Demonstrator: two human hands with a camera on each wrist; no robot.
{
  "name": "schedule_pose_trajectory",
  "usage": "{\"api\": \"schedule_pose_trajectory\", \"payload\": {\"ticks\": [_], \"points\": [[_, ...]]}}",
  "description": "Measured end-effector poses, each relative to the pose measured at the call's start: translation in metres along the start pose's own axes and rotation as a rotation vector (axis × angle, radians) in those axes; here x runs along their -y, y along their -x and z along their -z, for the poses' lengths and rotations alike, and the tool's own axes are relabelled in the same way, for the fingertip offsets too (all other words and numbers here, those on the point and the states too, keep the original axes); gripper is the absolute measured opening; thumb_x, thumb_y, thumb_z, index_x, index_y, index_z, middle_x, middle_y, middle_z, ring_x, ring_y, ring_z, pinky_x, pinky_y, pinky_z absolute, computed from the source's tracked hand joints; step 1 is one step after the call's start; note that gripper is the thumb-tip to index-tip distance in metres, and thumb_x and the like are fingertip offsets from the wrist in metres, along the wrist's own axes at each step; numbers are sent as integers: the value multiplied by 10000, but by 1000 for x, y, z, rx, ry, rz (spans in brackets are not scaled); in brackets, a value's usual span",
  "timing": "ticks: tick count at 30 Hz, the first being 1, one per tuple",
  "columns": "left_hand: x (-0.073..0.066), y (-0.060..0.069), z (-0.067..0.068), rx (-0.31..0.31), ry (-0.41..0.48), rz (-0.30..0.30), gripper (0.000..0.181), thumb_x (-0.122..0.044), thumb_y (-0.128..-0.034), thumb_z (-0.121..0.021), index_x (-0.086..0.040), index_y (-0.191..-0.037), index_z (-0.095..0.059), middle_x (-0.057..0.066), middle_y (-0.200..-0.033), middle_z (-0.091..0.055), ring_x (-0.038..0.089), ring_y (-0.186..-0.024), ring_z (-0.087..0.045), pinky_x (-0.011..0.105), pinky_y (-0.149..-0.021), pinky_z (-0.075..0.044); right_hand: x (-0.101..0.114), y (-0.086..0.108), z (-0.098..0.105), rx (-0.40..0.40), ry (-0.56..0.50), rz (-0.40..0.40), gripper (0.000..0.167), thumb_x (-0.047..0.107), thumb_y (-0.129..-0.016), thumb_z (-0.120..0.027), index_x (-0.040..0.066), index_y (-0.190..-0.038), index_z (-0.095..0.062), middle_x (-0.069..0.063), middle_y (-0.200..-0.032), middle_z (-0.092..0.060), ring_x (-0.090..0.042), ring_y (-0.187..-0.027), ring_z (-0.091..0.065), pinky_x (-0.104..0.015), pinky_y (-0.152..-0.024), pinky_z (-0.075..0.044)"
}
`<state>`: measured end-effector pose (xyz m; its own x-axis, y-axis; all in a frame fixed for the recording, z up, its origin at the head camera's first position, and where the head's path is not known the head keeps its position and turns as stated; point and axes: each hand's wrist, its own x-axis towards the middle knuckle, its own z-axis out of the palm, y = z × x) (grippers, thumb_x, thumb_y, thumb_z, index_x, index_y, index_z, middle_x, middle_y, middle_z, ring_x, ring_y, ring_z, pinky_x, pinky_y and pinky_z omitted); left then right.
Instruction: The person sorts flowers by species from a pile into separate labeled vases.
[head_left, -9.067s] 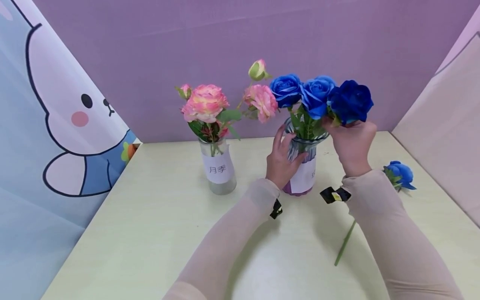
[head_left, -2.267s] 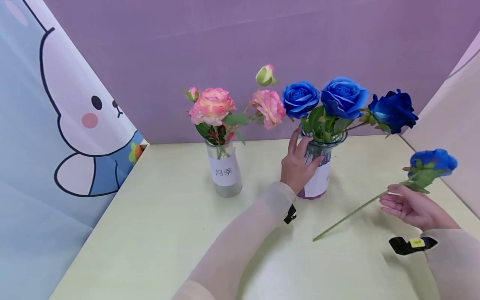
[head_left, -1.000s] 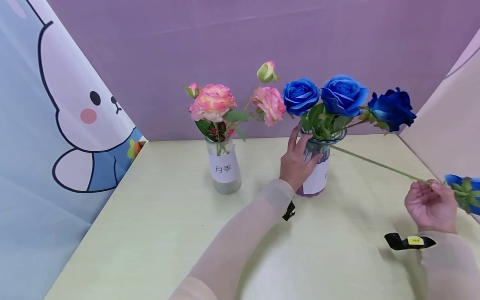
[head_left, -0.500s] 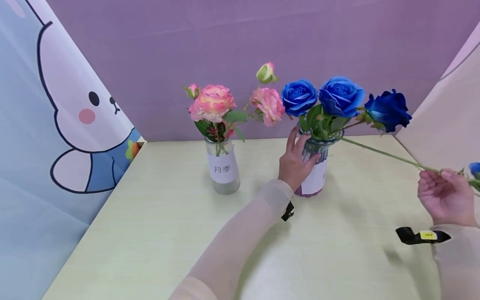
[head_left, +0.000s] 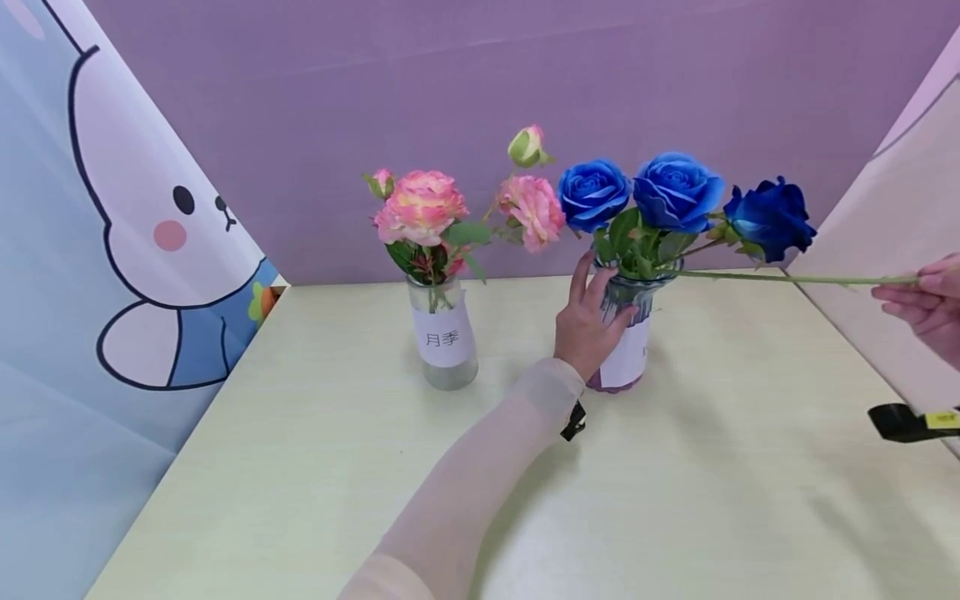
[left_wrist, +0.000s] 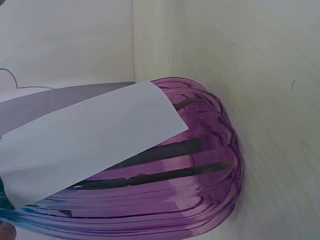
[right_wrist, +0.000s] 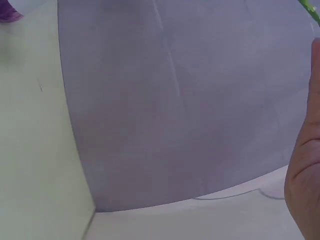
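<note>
My left hand [head_left: 587,332] grips a ribbed glass vase [head_left: 637,298], blue above and purple [left_wrist: 215,185] at its base, with a white paper label [head_left: 626,358]. Several blue roses [head_left: 678,192] stand in it, the darkest [head_left: 772,218] leaning right. At the right edge my right hand [head_left: 930,304] pinches the long green stem [head_left: 795,278] of another blue rose, held nearly level. Its bloom lies outside the head view. The stem's far end is at the vase mouth; whether it is inside, I cannot tell. In the right wrist view, only part of that hand [right_wrist: 306,165] shows.
Left of the roses, a clear glass vase [head_left: 450,375] with a paper label holds pink flowers [head_left: 423,207]. One pink bloom [head_left: 532,212] reaches close to the blue roses. A purple backdrop [head_left: 450,92] closes off the back of the pale table [head_left: 315,467].
My right hand released the dark blue rose in the vase, took the blue rose from the table, turned it around and carried it up and right. My left hand stays on the vase.
</note>
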<state>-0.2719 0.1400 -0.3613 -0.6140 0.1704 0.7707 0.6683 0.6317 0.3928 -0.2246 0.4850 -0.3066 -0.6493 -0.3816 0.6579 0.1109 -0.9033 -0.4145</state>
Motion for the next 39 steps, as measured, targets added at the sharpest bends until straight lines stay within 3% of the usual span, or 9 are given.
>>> {"api": "schedule_pose_trajectory", "payload": {"ticks": [6,12,16,19,22,28,34,37,39], "points": [[1,1,-1,21,8,15,554,-293,-858,-728,-142,-1281,-402,119,-1487,-298,181,-647,-630,103,-542,-461,28,-25,-3,-135,98,-108,241,-204,-936,-275,-286,-985,-497,-463,-1023,-518,-562,-972,-552,-524,-810,-479],[1,1,2,1,5,0,553,-289,-855,-733,-132,-1275,-411,130,-1480,-307,196,-668,-643,117,-544,-472,38,-64,-19,-143,205,-265,214,-242,-906,-337,-275,-985,-534,-441,-1005,-549,-519,-942,-598,-491,-798,-496],[1,1,1,-1,-6,2,555,-292,-853,-735,-133,-1275,-411,134,-1476,-313,203,-702,-657,120,-559,-480,33,-83,-32,-106,426,-290,236,-291,-873,-354,-259,-954,-573,-391,-973,-605,-460,-901,-642,-445,-761,-524],[1,2,0,-1,-12,3,556,-296,-853,-734,-147,-1273,-401,123,-1479,-309,197,-693,-653,116,-555,-475,28,-93,-40,-171,625,-305,335,-306,-871,-305,-196,-895,-620,-309,-905,-666,-382,-838,-684,-384,-705,-556],[0,2,-2,-2,2,-12,561,-290,-851,-737,-146,-1270,-393,130,-1478,-308,192,-679,-650,108,-549,-466,23,-101,-45,-215,706,-314,388,-265,-900,-259,-149,-853,-626,-260,-859,-690,-338,-794,-701,-352,-667,-571],[-1,2,-3,-22,-18,-34,567,-293,-848,-740,-138,-1267,-392,140,-1469,-322,173,-649,-640,86,-556,-452,7,-122,-55,-206,703,-251,313,-204,-942,-317,-146,-942,-625,-269,-859,-685,-330,-778,-701,-353,-660,-566],[0,2,-2,-42,2,-37,563,-271,-846,-745,-133,-1257,-386,149,-1462,-330,187,-653,-636,101,-541,-457,-38,-139,-79,-426,896,-38,164,-118,-915,-516,-106,-949,-676,-184,-829,-712,-249,-703,-711,-300,-610,-563],[0,3,-1,-31,20,-30,555,-263,-849,-742,-133,-1255,-387,149,-1459,-333,191,-642,-631,111,-529,-457,-57,-139,-89,-497,940,-18,123,-82,-889,-586,-87,-933,-700,-147,-849,-720,-222,-705,-712,-283,-618,-567],[-1,4,1,-22,27,-23,552,-263,-852,-739,-134,-1257,-387,145,-1460,-333,187,-632,-625,114,-527,-459,-66,-136,-92,-494,1008,-31,136,-78,-892,-583,-69,-921,-716,-104,-884,-727,-194,-712,-712,-259,-629,-565]]}}
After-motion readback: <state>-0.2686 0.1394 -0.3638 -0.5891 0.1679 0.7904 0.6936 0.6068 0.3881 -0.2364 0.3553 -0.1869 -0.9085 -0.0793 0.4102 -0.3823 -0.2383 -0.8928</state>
